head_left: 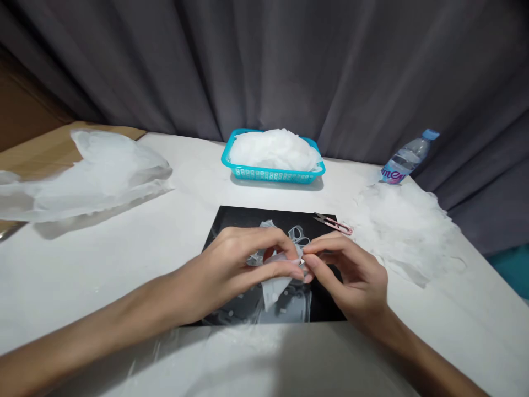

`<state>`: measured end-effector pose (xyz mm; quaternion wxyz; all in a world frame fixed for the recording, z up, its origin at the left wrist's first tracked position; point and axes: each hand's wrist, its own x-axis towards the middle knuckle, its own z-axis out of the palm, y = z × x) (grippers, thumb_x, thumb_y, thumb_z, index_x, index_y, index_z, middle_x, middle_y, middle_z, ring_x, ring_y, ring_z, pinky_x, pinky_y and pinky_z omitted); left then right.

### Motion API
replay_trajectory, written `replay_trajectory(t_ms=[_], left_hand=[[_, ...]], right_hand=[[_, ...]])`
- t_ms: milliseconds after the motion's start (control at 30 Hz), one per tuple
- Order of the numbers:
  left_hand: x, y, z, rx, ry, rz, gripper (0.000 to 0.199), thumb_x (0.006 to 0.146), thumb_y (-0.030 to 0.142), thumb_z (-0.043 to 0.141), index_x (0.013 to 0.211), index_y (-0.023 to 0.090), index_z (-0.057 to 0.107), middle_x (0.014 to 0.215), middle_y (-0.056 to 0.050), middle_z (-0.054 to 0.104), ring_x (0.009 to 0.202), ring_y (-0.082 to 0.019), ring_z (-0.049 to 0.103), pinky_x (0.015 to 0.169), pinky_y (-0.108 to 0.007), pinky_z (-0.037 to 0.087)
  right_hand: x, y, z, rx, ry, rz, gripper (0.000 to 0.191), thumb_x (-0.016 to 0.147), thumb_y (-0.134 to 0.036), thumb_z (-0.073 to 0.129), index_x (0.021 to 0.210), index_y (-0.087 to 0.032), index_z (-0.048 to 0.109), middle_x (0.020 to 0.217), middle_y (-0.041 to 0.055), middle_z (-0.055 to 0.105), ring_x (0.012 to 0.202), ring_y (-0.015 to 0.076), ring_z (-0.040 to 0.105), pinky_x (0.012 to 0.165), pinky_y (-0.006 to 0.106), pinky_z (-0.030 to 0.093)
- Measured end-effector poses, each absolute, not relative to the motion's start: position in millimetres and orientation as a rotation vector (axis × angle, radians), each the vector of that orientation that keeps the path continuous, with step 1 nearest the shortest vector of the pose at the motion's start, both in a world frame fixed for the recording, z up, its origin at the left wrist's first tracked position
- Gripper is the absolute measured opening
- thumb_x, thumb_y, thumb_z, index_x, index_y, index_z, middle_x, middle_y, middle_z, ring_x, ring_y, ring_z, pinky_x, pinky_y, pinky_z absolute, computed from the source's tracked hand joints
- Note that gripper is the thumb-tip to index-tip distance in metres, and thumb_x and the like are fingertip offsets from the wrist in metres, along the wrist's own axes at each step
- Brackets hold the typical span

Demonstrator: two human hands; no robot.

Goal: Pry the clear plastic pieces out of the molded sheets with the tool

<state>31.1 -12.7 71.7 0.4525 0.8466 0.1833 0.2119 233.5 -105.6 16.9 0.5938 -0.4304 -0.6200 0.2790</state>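
Above a black board [328,306], my left hand [242,259] pinches a thin, soft white piece of material [273,292] between thumb and fingers. A pointed corner of the piece hangs below the fingers. My right hand [353,273] meets the left at the piece's right edge, its thumb and fingertips closed on that edge. Its exact kind is unclear. Behind the fingers, translucent scraps with loops [297,234] lie on the board. Pink-handled thread snips [334,223] rest at the board's far right corner, near my right hand.
A blue basket [273,175] heaped with white material stands at the back. On the right lies a loose white pile [405,231], with a tilted water bottle [407,157] behind it. A crumpled translucent bag [99,182] and cardboard [37,151] occupy the left. Grey curtain [264,60] hangs behind the table.
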Motion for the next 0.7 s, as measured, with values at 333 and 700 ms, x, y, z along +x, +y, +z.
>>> replay_trajectory(t_ms=[333, 700], left_hand=[[28.6, -14.7, 72.7, 2.207, 0.422, 0.553, 0.012, 0.104, 0.03, 0.063, 0.11, 0.022, 0.071, 0.104, -0.001, 0.074, 0.091, -0.015, 0.069, 0.081, -0.022, 0.051], [35.8, -21.9, 62.8, 1.91, 0.609, 0.662, 0.017, 0.097, 0.03, 0.074, 0.106, 0.023, 0.062, 0.098, 0.002, 0.07, 0.09, -0.014, 0.073, 0.078, -0.023, 0.055]], right_hand=[[236.5, -105.0, 22.0, -1.053, -1.499, 0.555, 0.018, 0.096, -0.011, 0.067, 0.107, -0.023, 0.075, 0.096, 0.0047, 0.072, 0.088, 0.0169, 0.068, 0.064, 0.028, 0.06], [241.8, -103.2, 37.9, -1.12, -1.582, 0.462, 0.015, 0.093, -0.008, 0.069, 0.099, -0.021, 0.074, 0.088, 0.0012, 0.073, 0.08, 0.0145, 0.064, 0.07, 0.031, 0.054]])
